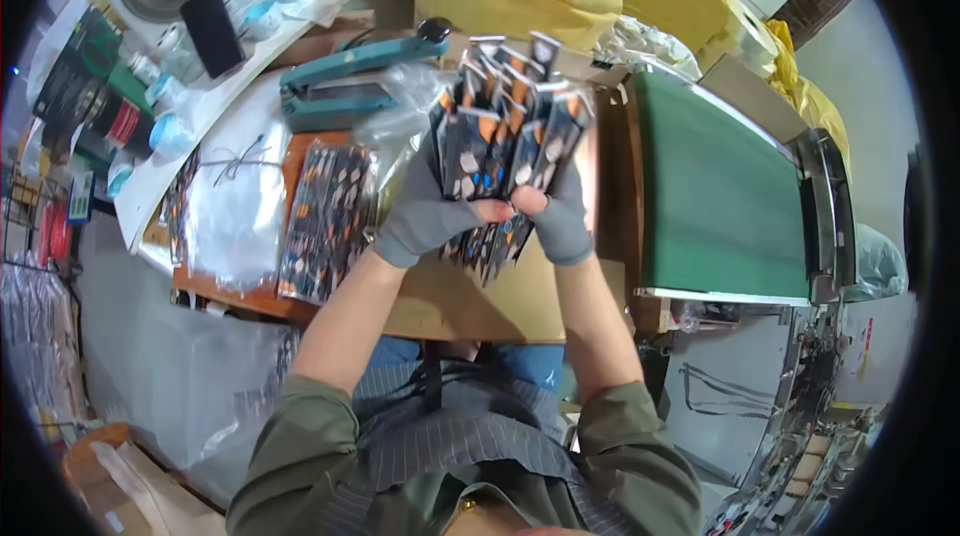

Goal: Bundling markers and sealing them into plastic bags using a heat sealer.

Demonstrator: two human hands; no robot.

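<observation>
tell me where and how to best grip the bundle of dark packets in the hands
Grip the packet bundle below its spread-out tops, coming in from both sides, as the left hand and right hand do now. It is made of many slim packets whose upper ends stand unevenly, so pressing inward from both flanks would probably keep them together better than pinching a few tops.

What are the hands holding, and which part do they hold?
A bundle of dark packets: the left hand and right hand hold its two sides, toward the near end.
</observation>
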